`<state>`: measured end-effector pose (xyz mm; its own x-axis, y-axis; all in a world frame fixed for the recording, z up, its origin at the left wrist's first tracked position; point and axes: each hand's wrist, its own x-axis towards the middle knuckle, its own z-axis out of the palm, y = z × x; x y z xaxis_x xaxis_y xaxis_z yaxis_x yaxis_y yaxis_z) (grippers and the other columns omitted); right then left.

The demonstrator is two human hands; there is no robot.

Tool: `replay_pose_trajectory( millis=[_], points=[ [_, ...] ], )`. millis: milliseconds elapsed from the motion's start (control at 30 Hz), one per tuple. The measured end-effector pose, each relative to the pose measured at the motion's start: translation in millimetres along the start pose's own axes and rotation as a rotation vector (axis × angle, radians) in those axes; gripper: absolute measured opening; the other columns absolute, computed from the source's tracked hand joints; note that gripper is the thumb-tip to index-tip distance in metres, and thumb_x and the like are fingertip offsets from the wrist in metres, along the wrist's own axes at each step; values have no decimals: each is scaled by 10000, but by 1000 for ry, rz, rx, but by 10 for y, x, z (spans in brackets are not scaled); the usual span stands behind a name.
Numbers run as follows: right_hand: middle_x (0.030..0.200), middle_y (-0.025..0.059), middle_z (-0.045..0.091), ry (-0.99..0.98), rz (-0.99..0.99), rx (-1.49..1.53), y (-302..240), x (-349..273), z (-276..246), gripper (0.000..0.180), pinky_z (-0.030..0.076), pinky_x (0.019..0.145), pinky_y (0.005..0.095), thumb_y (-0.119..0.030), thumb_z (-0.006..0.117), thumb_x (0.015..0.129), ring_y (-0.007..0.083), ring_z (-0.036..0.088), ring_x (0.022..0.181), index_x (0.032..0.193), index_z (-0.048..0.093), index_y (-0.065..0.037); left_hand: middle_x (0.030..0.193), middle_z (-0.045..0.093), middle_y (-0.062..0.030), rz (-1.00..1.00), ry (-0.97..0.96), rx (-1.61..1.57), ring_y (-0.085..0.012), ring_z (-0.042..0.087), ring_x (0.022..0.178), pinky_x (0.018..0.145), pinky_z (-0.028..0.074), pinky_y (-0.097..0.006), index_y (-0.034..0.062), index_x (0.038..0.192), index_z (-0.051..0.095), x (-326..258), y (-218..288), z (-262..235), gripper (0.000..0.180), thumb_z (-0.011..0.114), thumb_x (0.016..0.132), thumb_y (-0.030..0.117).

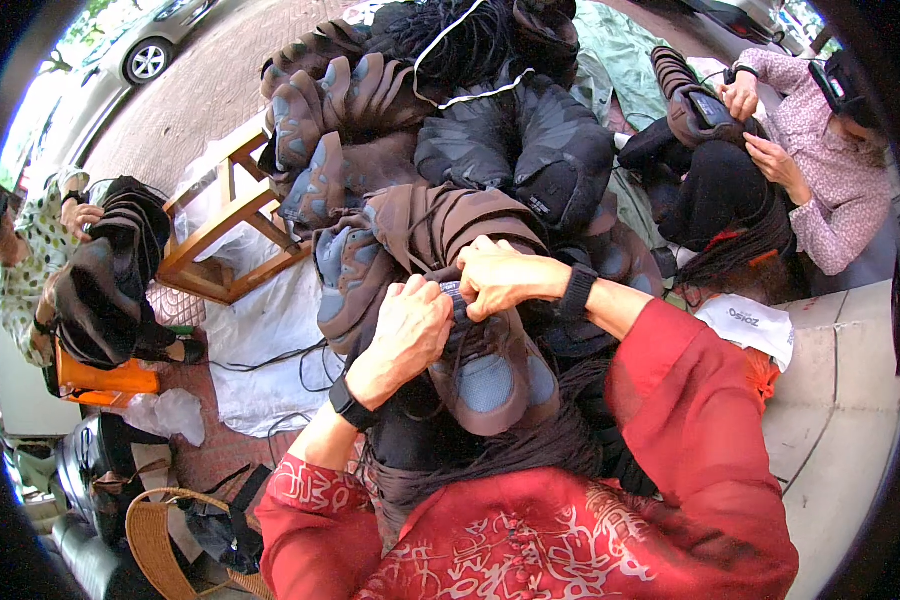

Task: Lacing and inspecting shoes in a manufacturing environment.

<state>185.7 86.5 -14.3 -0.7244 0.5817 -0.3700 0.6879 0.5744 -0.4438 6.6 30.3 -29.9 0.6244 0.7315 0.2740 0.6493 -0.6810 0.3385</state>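
Across my lap lies a brown shoe upper [485, 385] with a light blue mesh toe, its toe end pointing toward me. My left hand [410, 325] is closed on the left side of its tongue opening. From the right, my right hand [505, 278] pinches the dark tongue with a small label [456, 292]. The two hands almost touch, and the fingertips hide part of the eyelets. More brown uppers [470, 222] are nested in a row just beyond my hands. Dark laces [550, 445] hang in a bundle over my lap.
Heaped uppers [520, 150], brown and black, rise ahead. A wooden stool frame [220, 225] stands left of them. One person [30, 270] at left and another [825, 190] at right hold uppers. A white bag [745, 325] lies right; a wicker chair [145, 540] is lower left.
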Motion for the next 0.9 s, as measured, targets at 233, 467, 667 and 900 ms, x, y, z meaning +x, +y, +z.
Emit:
replay_pose_trajectory(
  millis=[233,467,667,900],
  points=[
    [1104,158,509,159,-49,409,103,-130,142,260,346,885,377,-309,563,722,312,454,998,772,669,-77,708,484,-56,-181,147,25,-245,482,735,649,382,-359,88,693,538,-63,81,137,124,650,653,120],
    [585,176,574,71,-41,113,190,149,-163,212,443,534,384,-204,592,610,297,592,583,644,622,3,684,534,-90,-123,-26,-169,-273,514,715,642,420,-377,71,723,623,23,30,-1,83,624,644,95],
    [724,119,644,-193,-17,-295,-93,315,-240,306,476,616,385,-299,720,562,249,620,694,752,672,-63,664,558,-105,-310,-86,-191,-278,533,708,643,437,-378,65,700,632,74,77,-35,98,633,618,119],
    [645,116,597,-165,-105,179,130,113,-152,172,451,563,375,-211,677,587,268,582,629,681,666,-67,654,555,-83,-242,-71,-213,-265,522,712,652,388,-376,79,684,595,81,84,-3,90,637,618,123]
  ],
)
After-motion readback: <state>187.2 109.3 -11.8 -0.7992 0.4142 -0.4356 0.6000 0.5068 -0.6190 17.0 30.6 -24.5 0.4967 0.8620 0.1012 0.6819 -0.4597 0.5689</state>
